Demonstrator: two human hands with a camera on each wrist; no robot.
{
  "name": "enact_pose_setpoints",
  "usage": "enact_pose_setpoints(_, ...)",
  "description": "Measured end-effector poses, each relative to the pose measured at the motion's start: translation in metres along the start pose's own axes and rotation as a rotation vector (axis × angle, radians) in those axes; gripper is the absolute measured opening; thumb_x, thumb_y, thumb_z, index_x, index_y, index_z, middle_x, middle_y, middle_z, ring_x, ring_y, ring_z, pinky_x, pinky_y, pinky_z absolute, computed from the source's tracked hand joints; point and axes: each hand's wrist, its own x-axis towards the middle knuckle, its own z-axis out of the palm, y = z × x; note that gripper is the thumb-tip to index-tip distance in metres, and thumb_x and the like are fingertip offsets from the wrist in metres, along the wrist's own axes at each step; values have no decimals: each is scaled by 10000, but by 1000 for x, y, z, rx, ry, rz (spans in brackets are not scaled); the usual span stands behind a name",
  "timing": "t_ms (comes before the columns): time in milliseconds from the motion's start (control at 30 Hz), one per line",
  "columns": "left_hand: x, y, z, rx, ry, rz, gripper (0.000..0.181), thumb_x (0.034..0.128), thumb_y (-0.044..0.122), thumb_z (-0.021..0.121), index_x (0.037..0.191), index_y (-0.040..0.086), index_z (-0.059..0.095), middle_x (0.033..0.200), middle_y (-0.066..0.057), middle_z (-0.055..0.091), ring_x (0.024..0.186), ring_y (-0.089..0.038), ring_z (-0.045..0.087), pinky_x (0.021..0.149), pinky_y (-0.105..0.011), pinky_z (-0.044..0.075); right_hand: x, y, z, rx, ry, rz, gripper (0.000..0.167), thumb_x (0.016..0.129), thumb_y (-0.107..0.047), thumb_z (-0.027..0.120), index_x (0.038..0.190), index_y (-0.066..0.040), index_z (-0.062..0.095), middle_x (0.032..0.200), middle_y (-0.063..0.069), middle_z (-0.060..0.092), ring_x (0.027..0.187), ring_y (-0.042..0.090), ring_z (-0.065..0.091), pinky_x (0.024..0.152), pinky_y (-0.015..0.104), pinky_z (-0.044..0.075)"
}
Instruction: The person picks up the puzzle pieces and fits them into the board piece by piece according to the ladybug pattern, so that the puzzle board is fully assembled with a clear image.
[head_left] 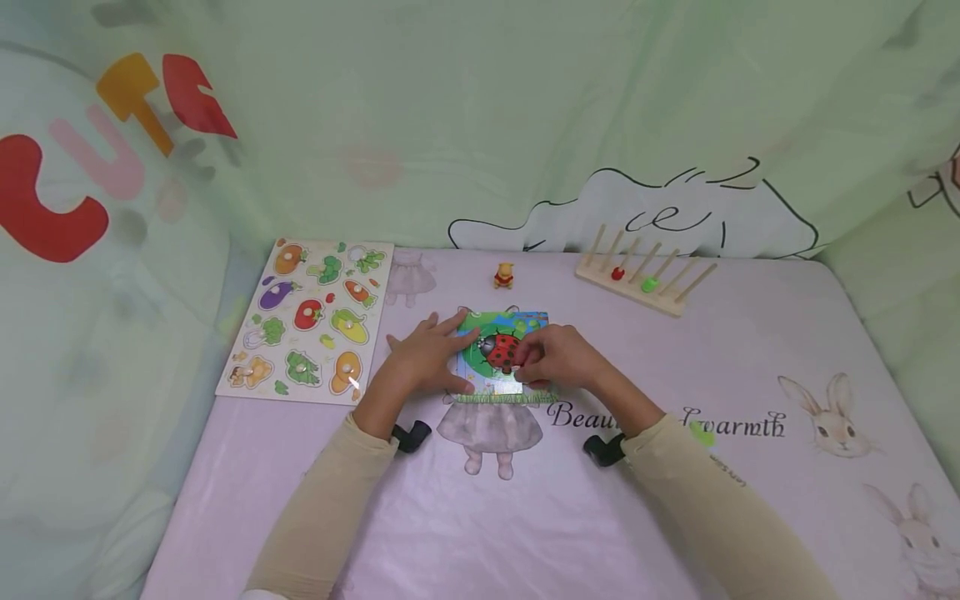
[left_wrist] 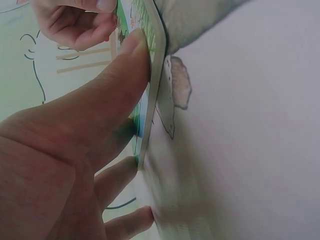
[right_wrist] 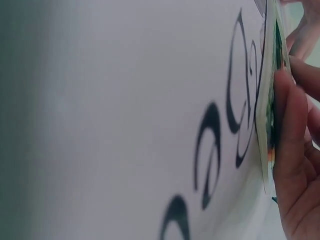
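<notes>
A ladybug jigsaw puzzle (head_left: 498, 346) with a green and blue picture lies flat on the table. My left hand (head_left: 426, 357) rests at its left side with the fingers spread. In the left wrist view the thumb (left_wrist: 117, 75) presses on the board's near edge, and other fingertips touch its side. My right hand (head_left: 558, 358) is over the board's right half, thumb and fingers curled together, pinching what appears to be a small puzzle piece mostly hidden by the fingertips. A pale rectangular patch (head_left: 508, 387) shows near the board's front edge.
At left lies a vegetable knob-puzzle board (head_left: 318, 312). Behind the ladybug puzzle stands a small yellow bear figure (head_left: 503, 276). A wooden peg rack (head_left: 630, 285) with red and green beads is at back right, near the curtain (head_left: 420, 125).
</notes>
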Motion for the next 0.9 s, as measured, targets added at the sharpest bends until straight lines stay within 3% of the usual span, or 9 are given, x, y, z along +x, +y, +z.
enact_pose_setpoints(400, 1, 0, 1, 4, -3, -2, 955, 800, 583, 802, 1594, 394, 308, 1730, 128, 57, 1600, -350, 86, 1032, -879, 176, -1, -4, 4, -46, 59, 78, 186, 842, -236, 841, 818, -109, 707, 630, -15, 699, 568, 109, 647, 657, 276, 469)
enact_pose_setpoints(500, 2, 0, 1, 4, -6, -3, 958, 797, 585, 803, 1594, 395, 306, 1730, 128, 54, 1601, -348, 84, 1033, -879, 175, -3, -3, 3, -85, 73, 56, 218, 852, -264, 832, 970, -106, 740, 650, -18, 674, 571, 117, 618, 639, 283, 451)
enact_pose_setpoints(667, 1, 0, 2, -11, -8, -4, 961, 796, 573, 809, 1595, 392, 306, 1731, 123, 55, 1601, -352, 71, 1034, -884, 154, -6, 1, -1, -213, 70, 22, 582, 879, -335, 806, 1406, -155, 637, 705, -2, 578, 636, 139, 514, 600, 286, 387)
enact_pose_setpoints(900, 1, 6, 2, -111, -7, -22, 925, 828, 536, 803, 1599, 337, 333, 1736, 96, 49, 1596, -388, -23, 1002, -914, 69, -4, 5, -1, -255, -5, 57, 715, 838, -382, 843, 1466, -188, 563, 691, 8, 458, 678, 168, 452, 594, 291, 345)
